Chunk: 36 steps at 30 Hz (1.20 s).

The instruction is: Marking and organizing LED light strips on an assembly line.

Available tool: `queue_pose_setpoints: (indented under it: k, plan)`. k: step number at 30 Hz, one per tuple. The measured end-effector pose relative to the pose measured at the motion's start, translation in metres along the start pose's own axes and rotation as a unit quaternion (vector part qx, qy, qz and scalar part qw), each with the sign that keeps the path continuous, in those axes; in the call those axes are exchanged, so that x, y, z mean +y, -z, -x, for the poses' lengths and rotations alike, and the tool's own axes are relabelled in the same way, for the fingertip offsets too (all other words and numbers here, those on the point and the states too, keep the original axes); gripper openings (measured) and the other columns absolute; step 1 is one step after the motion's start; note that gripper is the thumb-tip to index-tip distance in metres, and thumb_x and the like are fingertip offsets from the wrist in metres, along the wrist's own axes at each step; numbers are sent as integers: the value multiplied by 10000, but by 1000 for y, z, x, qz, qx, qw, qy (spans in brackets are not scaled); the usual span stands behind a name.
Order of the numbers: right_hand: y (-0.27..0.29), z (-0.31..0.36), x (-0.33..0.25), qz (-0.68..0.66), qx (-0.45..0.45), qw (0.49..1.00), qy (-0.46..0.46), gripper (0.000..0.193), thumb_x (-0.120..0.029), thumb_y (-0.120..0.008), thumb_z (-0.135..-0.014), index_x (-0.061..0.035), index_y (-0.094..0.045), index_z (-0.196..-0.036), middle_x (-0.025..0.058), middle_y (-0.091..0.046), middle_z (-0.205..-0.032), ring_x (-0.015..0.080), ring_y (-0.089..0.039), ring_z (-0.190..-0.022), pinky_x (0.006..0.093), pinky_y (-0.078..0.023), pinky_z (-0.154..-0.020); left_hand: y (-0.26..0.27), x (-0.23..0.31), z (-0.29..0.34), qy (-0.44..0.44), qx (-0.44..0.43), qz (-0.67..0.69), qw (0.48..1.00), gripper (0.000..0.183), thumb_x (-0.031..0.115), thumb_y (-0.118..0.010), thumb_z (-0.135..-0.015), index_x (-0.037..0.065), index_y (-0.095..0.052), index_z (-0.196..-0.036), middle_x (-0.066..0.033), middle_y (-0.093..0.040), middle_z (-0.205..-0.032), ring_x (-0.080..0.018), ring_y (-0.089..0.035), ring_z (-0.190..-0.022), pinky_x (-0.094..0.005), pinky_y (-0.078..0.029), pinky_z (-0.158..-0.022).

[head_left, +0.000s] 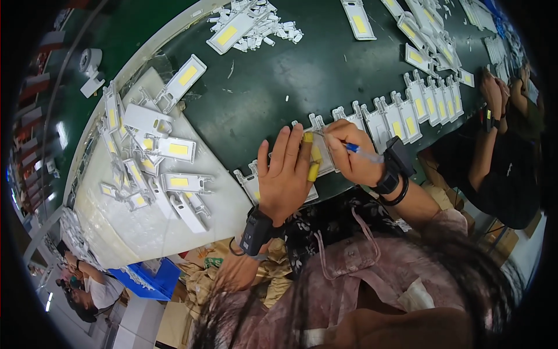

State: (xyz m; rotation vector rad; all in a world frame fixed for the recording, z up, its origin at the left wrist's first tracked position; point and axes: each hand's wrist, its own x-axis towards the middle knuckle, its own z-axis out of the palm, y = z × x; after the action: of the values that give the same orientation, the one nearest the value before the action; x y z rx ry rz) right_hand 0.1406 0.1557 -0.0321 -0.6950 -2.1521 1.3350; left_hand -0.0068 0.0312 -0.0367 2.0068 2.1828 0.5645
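My left hand [285,174] lies flat with fingers stretched out over white plastic housings in a row at the table's near edge. Yellow covers sit on its index finger and thumb. Under and beside it is a white housing [330,161] with a clip-shaped end. My right hand [356,156] is closed round a slim pen [367,154] with a blue part and clear barrel; its tip is hidden by the fingers, close to that housing's upper end. Further right, the row continues with more housings [400,121], several bearing yellow strips.
A pale board [116,232] at the left carries a loose heap of housings [148,136]. Small white pieces [264,29] lie at the far side of the green table [256,87]. Another person's hand [494,93] is at the right. A blue bin [152,284] stands lower left.
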Motion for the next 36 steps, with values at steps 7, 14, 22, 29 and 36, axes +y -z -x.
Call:
queue_pose_setpoints:
  k: [7, 14, 22, 29, 36]
  plan:
    - [-7, -2, 4, -59, -26, 998, -15, 104, -58, -579, -978, -3, -528, -1050, 174, -621, -918, 324, -630, -759, 365, -499, -680, 2, 0, 2, 4, -25, -4, 1000, 409, 297, -656, -876, 107, -643, -1238, -90, -469, -1510, -250, -429, -1391, -510, -217, -1163]
    - [-6, -6, 5, -55, -54, 997, -5, 60, -60, -475, -1034, -4, -495, -1039, 117, -593, -945, 140, -539, -711, 282, -462, -656, 0, -3, 1, 4, -26, 4, 1000, 410, 299, -649, -879, 110, -642, -1242, -92, -468, -1510, -254, -433, -1385, -509, -210, -1166]
    - [-5, -4, 6, -75, -60, 995, -15, 35, -34, -483, -1024, -5, -494, -1041, 125, -590, -962, 123, -529, -699, 267, -458, -649, 0, -2, 1, -2, -14, 11, 1000, 387, 277, -665, -864, 92, -664, -1204, -112, -489, -1482, -269, -453, -1356, -505, -241, -1136]
    - [-8, -10, 4, -18, -59, 998, 17, 54, -15, -532, -996, -4, -506, -1043, 142, -617, -958, 234, -611, -780, 324, -499, -700, -1, -5, 1, -7, -23, 8, 1000, 404, 279, -660, -867, 83, -653, -1221, -127, -478, -1488, -281, -449, -1358, -510, -243, -1135]
    - [-8, -2, 12, -17, -32, 998, -43, 83, -67, -584, -974, -11, -532, -1006, 172, -632, -913, 343, -631, -725, 383, -499, -643, 6, -2, -4, 9, -32, 41, 999, 387, 249, -665, -863, 102, -647, -1221, -119, -484, -1475, -290, -447, -1354, -521, -249, -1126]
